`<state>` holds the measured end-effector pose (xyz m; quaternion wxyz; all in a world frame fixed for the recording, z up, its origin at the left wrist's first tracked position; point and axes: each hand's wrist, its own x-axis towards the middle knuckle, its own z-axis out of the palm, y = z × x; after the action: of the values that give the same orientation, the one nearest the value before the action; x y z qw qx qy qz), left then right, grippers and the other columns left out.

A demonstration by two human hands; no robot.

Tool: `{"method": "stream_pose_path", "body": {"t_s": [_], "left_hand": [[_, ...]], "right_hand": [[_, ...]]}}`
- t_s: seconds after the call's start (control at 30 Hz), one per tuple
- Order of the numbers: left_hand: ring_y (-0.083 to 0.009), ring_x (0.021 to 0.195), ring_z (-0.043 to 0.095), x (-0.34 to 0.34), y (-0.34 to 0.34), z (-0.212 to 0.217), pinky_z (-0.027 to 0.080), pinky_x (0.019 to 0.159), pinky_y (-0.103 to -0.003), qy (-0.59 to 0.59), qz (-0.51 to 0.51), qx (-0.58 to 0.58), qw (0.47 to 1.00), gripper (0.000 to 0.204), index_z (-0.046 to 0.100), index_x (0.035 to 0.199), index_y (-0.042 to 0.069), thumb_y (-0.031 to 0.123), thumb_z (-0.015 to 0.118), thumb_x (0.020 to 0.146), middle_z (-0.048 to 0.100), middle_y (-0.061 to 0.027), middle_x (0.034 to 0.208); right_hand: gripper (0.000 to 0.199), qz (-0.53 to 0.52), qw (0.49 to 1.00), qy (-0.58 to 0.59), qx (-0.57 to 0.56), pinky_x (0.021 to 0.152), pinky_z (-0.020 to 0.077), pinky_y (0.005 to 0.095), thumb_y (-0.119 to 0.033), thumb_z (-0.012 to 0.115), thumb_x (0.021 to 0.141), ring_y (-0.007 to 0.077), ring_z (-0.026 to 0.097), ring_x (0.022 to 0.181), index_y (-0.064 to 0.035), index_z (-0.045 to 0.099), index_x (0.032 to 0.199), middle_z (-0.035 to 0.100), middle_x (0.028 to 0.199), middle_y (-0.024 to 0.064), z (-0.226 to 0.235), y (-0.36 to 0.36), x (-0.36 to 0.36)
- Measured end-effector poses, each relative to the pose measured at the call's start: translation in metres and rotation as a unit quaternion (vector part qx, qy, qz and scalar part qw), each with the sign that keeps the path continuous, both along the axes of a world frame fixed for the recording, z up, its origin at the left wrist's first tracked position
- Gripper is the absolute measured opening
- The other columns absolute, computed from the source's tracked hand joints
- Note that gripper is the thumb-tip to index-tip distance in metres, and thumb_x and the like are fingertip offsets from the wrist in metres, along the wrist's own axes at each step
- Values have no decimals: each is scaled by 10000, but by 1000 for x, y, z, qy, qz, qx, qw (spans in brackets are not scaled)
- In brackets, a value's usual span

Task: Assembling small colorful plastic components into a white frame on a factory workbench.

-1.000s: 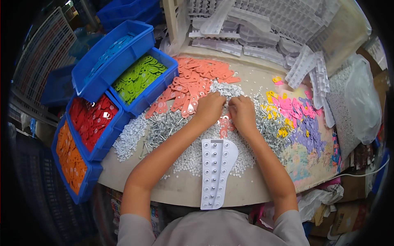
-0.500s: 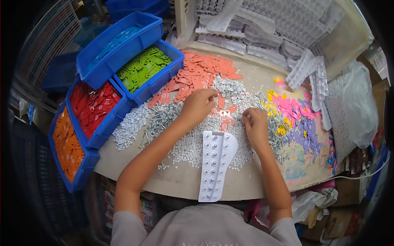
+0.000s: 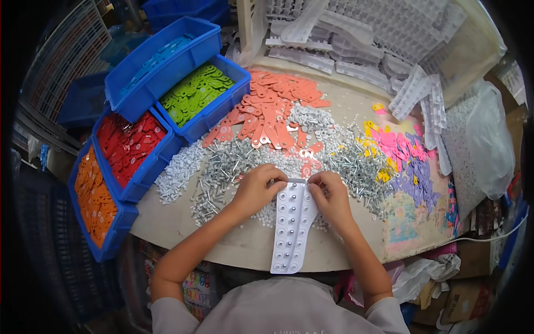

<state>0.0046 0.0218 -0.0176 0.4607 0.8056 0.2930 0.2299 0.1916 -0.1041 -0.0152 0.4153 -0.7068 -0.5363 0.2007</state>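
A white plastic holder (image 3: 290,228) with two rows of round seats and a middle row of metal pins lies on the table in front of me. My left hand (image 3: 258,189) is at its far left corner, thumb and fingers pinched together. At the far right corner my right hand (image 3: 331,193) pinches too. Whatever is between either hand's fingertips is too small or hidden to make out. Just beyond the hands spread small white round pieces (image 3: 281,161). A heap of coral flat tabs with holes (image 3: 272,111) lies farther off.
Blue bins with orange (image 3: 92,200), red (image 3: 130,145), green (image 3: 194,94) and blue pieces (image 3: 158,61) stand at the left. Metal pins (image 3: 228,161) lie in piles on both sides. Pink (image 3: 392,145) and purple tabs (image 3: 417,183) are at right, white holders (image 3: 356,39) behind.
Both hands have drawn back toward me, from over the pieces to the holder's far end, and closer together. Several coral tabs now lie where my left hand was.
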Motion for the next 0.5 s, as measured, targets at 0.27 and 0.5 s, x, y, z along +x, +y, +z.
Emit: {"method": "stream_pose_path", "body": {"t_s": [0.27,0.5], "left_hand": [[-196,800,615,-2,-5,-3,495,695,-323,20,44,178,983,125,716,867,54,143,785,813,626,-40,805],[-264,789,579,7,-1,14,456,725,-415,45,-25,360,932,129,720,841,58,183,752,846,627,-55,785]], "right_hand": [[105,-39,981,-164,97,783,482,399,-14,712,853,322,572,890,-11,642,931,607,911,124,-11,-4,-17],[90,-59,972,-208,96,764,492,408,-22,719,847,323,575,888,-19,652,907,610,916,116,-15,-3,-17]]}}
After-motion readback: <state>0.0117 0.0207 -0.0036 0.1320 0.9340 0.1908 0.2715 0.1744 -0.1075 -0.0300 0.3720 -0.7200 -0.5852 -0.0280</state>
